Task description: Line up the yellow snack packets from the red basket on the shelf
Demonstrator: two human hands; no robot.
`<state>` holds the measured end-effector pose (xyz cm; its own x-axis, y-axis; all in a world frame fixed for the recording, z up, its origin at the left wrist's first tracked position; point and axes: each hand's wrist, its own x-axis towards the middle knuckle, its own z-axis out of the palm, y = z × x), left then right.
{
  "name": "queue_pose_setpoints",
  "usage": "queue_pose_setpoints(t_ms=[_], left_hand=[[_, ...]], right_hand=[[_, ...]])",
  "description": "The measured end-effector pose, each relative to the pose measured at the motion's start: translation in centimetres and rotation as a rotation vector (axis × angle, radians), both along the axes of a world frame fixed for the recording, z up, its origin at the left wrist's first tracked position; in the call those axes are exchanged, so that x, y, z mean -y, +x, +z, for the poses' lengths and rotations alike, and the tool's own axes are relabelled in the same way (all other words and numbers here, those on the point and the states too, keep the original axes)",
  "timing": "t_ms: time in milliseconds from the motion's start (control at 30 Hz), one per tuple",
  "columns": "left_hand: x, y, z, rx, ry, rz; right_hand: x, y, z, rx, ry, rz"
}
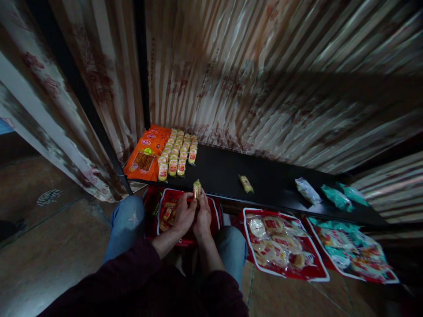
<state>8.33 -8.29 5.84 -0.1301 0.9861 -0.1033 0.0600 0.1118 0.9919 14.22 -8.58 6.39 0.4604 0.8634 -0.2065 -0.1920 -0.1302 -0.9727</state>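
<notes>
Between my two hands, just in front of the black shelf (218,169), is a small wrapped snack cake (197,190) held upright. My left hand (185,212) grips it from the left, and my right hand (203,215) closes on it from the right. Below them, between my knees, a red basket (216,215) with a white rim holds more small wrapped packs, partly covered by my hands. Several rows of yellow wrapped snack cakes (177,149) stand on the shelf's left part, beside orange snack bags (145,154).
One wrapped cake (246,183) lies mid-shelf. Farther right are a white packet (308,192) and green packets (337,197). A red basket of round wrapped crackers (277,240) and a basket of green-and-white packets (357,251) stand on the floor. A striped curtain (231,88) hangs behind.
</notes>
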Motion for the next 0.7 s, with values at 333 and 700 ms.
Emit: queue_pose_setpoints(t_ms=[333, 700], left_hand=[[-0.4, -0.5, -0.5, 0.013, -0.080, 0.050], [-0.4, -0.4, 0.8, 0.542, -0.283, 0.105]], right_hand=[[1.2, -0.9, 1.5, 0.041, -0.008, 0.007], [1.5, -0.6, 0.9, 0.004, 0.144, 0.020]])
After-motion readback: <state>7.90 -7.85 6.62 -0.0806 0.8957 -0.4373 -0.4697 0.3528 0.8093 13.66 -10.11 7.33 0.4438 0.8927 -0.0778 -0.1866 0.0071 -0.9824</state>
